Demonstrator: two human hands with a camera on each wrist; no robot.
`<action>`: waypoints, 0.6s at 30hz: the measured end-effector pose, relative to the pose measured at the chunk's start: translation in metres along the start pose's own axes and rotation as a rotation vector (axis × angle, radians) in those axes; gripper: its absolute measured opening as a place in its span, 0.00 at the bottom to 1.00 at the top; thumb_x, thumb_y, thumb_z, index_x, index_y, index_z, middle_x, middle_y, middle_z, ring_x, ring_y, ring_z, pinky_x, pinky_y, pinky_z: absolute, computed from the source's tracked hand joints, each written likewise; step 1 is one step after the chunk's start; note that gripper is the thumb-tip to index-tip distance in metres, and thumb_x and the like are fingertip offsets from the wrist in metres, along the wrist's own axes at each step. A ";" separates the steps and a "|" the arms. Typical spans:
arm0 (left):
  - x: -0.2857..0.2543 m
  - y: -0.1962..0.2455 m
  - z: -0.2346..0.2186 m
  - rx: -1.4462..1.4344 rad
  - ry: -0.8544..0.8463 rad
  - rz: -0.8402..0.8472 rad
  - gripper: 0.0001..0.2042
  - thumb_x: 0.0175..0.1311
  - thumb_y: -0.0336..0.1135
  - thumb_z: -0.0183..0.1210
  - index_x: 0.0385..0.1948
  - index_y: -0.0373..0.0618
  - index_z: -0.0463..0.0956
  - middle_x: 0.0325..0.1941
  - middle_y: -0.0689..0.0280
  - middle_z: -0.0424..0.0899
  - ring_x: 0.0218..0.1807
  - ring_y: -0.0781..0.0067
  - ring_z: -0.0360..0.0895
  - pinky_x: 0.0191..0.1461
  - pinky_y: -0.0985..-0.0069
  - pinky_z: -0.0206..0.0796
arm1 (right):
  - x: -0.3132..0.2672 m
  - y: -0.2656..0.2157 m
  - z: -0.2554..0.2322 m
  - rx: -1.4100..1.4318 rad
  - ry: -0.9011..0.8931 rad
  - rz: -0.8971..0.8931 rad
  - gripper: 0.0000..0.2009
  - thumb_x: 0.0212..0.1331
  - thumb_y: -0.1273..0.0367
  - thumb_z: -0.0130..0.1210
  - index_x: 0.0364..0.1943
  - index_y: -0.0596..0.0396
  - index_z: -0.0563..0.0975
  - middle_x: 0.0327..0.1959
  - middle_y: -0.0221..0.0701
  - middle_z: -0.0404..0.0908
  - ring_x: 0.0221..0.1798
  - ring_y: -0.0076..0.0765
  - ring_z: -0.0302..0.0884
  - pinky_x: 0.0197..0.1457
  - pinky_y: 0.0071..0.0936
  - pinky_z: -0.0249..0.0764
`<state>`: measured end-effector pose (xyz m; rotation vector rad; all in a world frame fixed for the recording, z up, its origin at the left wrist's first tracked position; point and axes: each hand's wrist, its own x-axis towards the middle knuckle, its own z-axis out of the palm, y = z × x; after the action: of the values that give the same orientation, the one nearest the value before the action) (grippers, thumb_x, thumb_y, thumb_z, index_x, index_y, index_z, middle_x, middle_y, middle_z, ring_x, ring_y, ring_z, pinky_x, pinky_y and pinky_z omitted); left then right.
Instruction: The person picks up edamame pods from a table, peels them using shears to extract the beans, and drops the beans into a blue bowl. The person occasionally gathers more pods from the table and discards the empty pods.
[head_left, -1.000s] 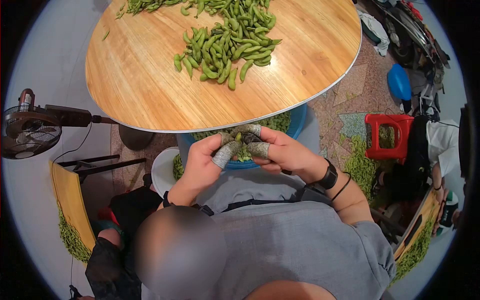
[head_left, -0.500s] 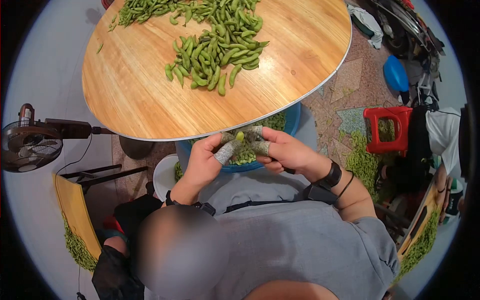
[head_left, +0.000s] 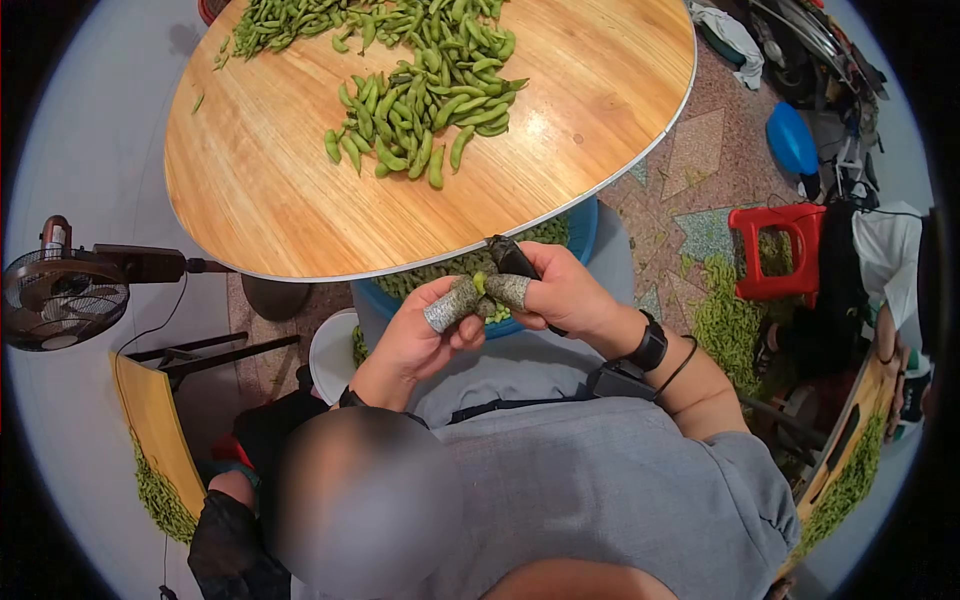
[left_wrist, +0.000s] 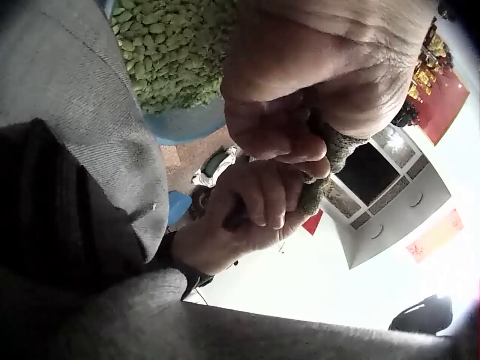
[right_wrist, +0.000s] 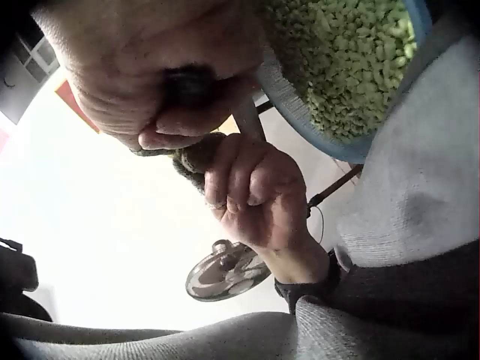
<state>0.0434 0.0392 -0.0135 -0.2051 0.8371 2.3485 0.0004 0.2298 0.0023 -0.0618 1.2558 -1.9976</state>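
Observation:
Under the table's near edge, my left hand [head_left: 412, 332] pinches a green bean pod [head_left: 479, 283] with its grey-wrapped thumb [head_left: 455, 304]. My right hand [head_left: 572, 290] meets it from the other side, its wrapped thumb [head_left: 508, 290] touching the pod. A slim black tool [head_left: 508, 252] lies in the right hand's grip, and its dark end [right_wrist: 189, 84] shows at the palm in the right wrist view. Below the hands, a blue basin [head_left: 585, 235] holds shelled green beans [left_wrist: 176, 56]. The fingers hide most of the pod.
A round-edged wooden table [head_left: 270, 190] carries a pile of bean pods [head_left: 420, 110]. To the left stand a white bucket [head_left: 330, 355] and a fan [head_left: 65, 295]. On the right are a red stool [head_left: 745, 260], pods on the floor [head_left: 728, 320] and another person's arm [head_left: 888, 340].
My thumbs have drawn together over the pod. The black tool now shows beyond my right hand's fingers. In the head view the table's pods have shifted left.

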 end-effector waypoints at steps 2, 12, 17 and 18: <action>0.000 0.000 -0.004 0.157 0.062 -0.004 0.08 0.65 0.37 0.55 0.34 0.41 0.74 0.22 0.70 0.75 0.22 0.82 0.69 0.26 0.83 0.60 | 0.001 -0.004 0.000 -0.033 0.012 0.083 0.06 0.60 0.69 0.53 0.33 0.58 0.73 0.15 0.22 0.67 0.14 0.14 0.59 0.16 0.16 0.53; 0.000 0.008 0.000 1.783 0.068 0.601 0.06 0.58 0.30 0.56 0.32 0.38 0.74 0.27 0.64 0.79 0.24 0.75 0.76 0.30 0.77 0.68 | 0.003 0.004 -0.007 -0.171 -0.025 0.107 0.05 0.56 0.73 0.47 0.33 0.59 0.73 0.19 0.24 0.70 0.14 0.14 0.59 0.16 0.16 0.54; -0.004 0.003 0.003 0.897 0.094 0.136 0.07 0.64 0.29 0.47 0.38 0.38 0.73 0.30 0.62 0.80 0.25 0.74 0.77 0.30 0.78 0.69 | 0.001 0.000 -0.002 -0.126 -0.003 0.097 0.05 0.51 0.74 0.46 0.31 0.60 0.71 0.17 0.25 0.71 0.14 0.17 0.61 0.16 0.16 0.57; -0.004 0.002 0.001 0.577 0.089 0.076 0.08 0.66 0.29 0.44 0.39 0.38 0.72 0.30 0.62 0.80 0.25 0.73 0.77 0.30 0.78 0.70 | 0.001 0.001 -0.002 -0.124 -0.002 0.097 0.05 0.51 0.74 0.46 0.31 0.60 0.71 0.17 0.25 0.71 0.14 0.17 0.61 0.16 0.16 0.57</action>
<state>0.0454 0.0368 -0.0109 -0.0322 1.5428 2.0708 -0.0005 0.2305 0.0001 -0.0622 1.3548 -1.8355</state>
